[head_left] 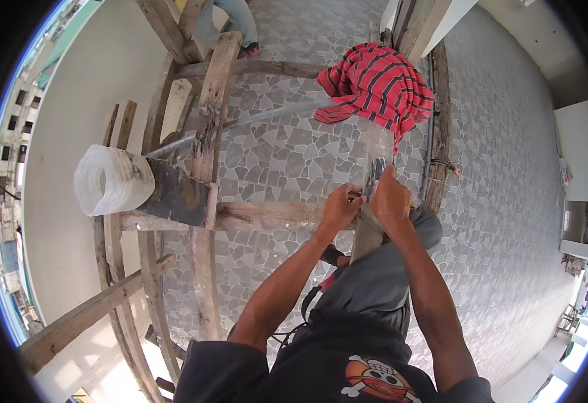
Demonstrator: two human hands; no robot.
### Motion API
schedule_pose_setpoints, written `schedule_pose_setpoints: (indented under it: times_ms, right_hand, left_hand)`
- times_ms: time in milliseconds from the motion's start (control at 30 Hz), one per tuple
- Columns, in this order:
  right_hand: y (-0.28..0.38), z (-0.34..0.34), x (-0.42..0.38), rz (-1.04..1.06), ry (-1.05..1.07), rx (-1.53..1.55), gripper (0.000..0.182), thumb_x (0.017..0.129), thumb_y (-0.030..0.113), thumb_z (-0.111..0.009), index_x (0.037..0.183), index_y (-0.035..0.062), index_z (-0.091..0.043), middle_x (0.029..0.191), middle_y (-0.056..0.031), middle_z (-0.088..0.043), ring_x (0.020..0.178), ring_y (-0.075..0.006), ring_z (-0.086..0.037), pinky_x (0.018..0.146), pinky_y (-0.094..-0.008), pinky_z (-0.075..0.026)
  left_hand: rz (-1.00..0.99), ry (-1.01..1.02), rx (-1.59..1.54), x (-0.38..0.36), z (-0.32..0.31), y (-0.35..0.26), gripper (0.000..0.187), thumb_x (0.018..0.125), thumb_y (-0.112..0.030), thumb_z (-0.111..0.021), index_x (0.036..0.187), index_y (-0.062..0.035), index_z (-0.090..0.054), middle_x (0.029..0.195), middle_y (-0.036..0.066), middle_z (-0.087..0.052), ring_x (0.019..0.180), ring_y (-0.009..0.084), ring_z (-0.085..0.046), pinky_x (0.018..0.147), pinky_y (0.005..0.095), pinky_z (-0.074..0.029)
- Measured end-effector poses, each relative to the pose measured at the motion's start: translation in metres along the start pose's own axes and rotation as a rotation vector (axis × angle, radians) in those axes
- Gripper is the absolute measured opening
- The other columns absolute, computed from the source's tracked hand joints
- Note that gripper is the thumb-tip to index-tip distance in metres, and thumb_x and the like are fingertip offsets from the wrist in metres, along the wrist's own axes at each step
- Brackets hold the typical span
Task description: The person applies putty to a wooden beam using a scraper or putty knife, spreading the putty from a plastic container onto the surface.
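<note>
My left hand (340, 209) is closed, its thumb and fingers pinched together beside the upright wooden plank (368, 243). Just to its right, my right hand (392, 199) is curled into a grip with the index finger reaching forward. A dark grey, smeared flat piece (376, 169) lies along the plank right at my fingertips. What either hand holds is hidden by the fingers, and I cannot tell its kind. Beyond the hands, a red cloth with black stripes (381, 84) is draped in a heap over the plank's far end.
Wooden scaffold beams (267, 215) cross in front and to the left. A whitish plastic container (122, 180) sits on a dark board (180, 195). A grey pipe (267, 114) runs toward the cloth. Stone-patterned tiles (495, 168) cover the surface behind. Another person's legs (237, 23) show at the top.
</note>
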State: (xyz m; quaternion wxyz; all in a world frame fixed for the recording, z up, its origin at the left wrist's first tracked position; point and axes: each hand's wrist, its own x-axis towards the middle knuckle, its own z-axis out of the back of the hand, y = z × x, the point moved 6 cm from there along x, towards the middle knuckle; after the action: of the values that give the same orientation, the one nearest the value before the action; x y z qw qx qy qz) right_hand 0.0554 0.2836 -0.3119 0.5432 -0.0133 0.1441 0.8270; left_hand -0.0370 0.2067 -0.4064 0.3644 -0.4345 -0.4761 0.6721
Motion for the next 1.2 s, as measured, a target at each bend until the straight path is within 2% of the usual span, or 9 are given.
schedule_pose_setpoints:
  times_ms: [200, 333, 433, 533, 667, 900, 1000, 1100, 1200]
  right_hand:
    - [-0.001, 0.006, 0.040, -0.033, -0.054, -0.027, 0.037, 0.085, 0.014, -0.059, 0.110, -0.0068, -0.041, 0.077, -0.0252, -0.066, 0.074, -0.0422, -0.066, 0.068, -0.0497, -0.051]
    - [-0.001, 0.000, 0.004, 0.002, -0.074, -0.044, 0.035, 0.085, 0.014, -0.060, 0.108, -0.0069, -0.044, 0.077, -0.0253, -0.066, 0.074, -0.0421, -0.066, 0.066, -0.0505, -0.051]
    - [-0.002, 0.003, 0.006, -0.066, -0.043, -0.057, 0.034, 0.085, 0.014, -0.060, 0.107, -0.0058, -0.044, 0.077, -0.0250, -0.066, 0.073, -0.0421, -0.066, 0.068, -0.0505, -0.051]
    - [-0.003, 0.005, 0.040, -0.051, -0.038, -0.061, 0.038, 0.081, 0.011, -0.061, 0.110, -0.0064, -0.041, 0.084, -0.0275, -0.067, 0.081, -0.0417, -0.068, 0.074, -0.0477, -0.052]
    - [-0.004, -0.003, 0.009, -0.016, 0.001, -0.074, 0.034, 0.086, 0.015, -0.059, 0.108, -0.0049, -0.043, 0.077, -0.0253, -0.066, 0.073, -0.0414, -0.067, 0.069, -0.0500, -0.051]
    - [0.004, 0.004, 0.039, 0.017, -0.057, -0.070, 0.039, 0.085, 0.016, -0.060, 0.111, -0.0051, -0.040, 0.075, -0.0241, -0.066, 0.072, -0.0418, -0.067, 0.068, -0.0503, -0.051]
    - [0.002, 0.001, 0.009, 0.018, 0.028, -0.101, 0.039, 0.085, 0.014, -0.059, 0.113, -0.0067, -0.040, 0.076, -0.0237, -0.066, 0.073, -0.0413, -0.067, 0.067, -0.0488, -0.052]
    - [-0.001, 0.002, 0.000, 0.037, -0.007, -0.065, 0.039, 0.085, 0.014, -0.060, 0.112, -0.0069, -0.041, 0.077, -0.0239, -0.067, 0.073, -0.0411, -0.067, 0.067, -0.0487, -0.052]
    - [0.000, 0.003, 0.032, -0.009, -0.053, -0.080, 0.039, 0.085, 0.015, -0.060, 0.111, -0.0063, -0.041, 0.078, -0.0244, -0.067, 0.074, -0.0411, -0.067, 0.068, -0.0497, -0.051]
  left_hand:
    - [-0.020, -0.022, -0.033, -0.004, -0.003, 0.003, 0.028, 0.081, -0.015, -0.070, 0.100, 0.0047, -0.063, 0.089, 0.018, -0.070, 0.082, 0.0261, -0.069, 0.074, 0.0336, -0.051]
    - [-0.024, -0.016, -0.049, -0.001, 0.001, -0.002, 0.028, 0.081, -0.014, -0.070, 0.100, 0.0053, -0.063, 0.089, 0.018, -0.070, 0.081, 0.0265, -0.069, 0.073, 0.0340, -0.051]
    - [-0.017, -0.019, -0.066, 0.000, -0.001, 0.004, 0.028, 0.081, -0.014, -0.071, 0.100, 0.0057, -0.063, 0.089, 0.018, -0.070, 0.081, 0.0269, -0.069, 0.073, 0.0337, -0.051]
    - [-0.011, 0.033, -0.027, -0.001, -0.004, 0.010, 0.031, 0.081, -0.015, -0.070, 0.104, 0.0056, -0.062, 0.093, 0.017, -0.069, 0.086, 0.0248, -0.068, 0.076, 0.0330, -0.052]
    - [-0.008, 0.028, -0.080, 0.000, 0.002, -0.002, 0.028, 0.081, -0.013, -0.071, 0.099, 0.0056, -0.063, 0.090, 0.018, -0.069, 0.082, 0.0272, -0.069, 0.075, 0.0329, -0.051]
    - [-0.033, -0.002, -0.064, -0.002, 0.001, 0.001, 0.028, 0.081, -0.014, -0.072, 0.099, 0.0043, -0.063, 0.091, 0.017, -0.069, 0.083, 0.0260, -0.069, 0.076, 0.0333, -0.052]
    - [-0.033, -0.004, -0.085, 0.001, 0.000, 0.002, 0.029, 0.080, -0.015, -0.072, 0.099, 0.0044, -0.062, 0.091, 0.018, -0.069, 0.083, 0.0263, -0.069, 0.075, 0.0338, -0.052]
    - [-0.018, -0.016, -0.081, -0.003, -0.001, 0.003, 0.029, 0.080, -0.015, -0.072, 0.099, 0.0048, -0.062, 0.091, 0.018, -0.069, 0.083, 0.0265, -0.069, 0.075, 0.0340, -0.052]
    - [-0.041, -0.006, -0.077, -0.002, -0.003, 0.006, 0.029, 0.080, -0.015, -0.072, 0.099, 0.0051, -0.062, 0.091, 0.018, -0.069, 0.083, 0.0265, -0.069, 0.075, 0.0343, -0.052]
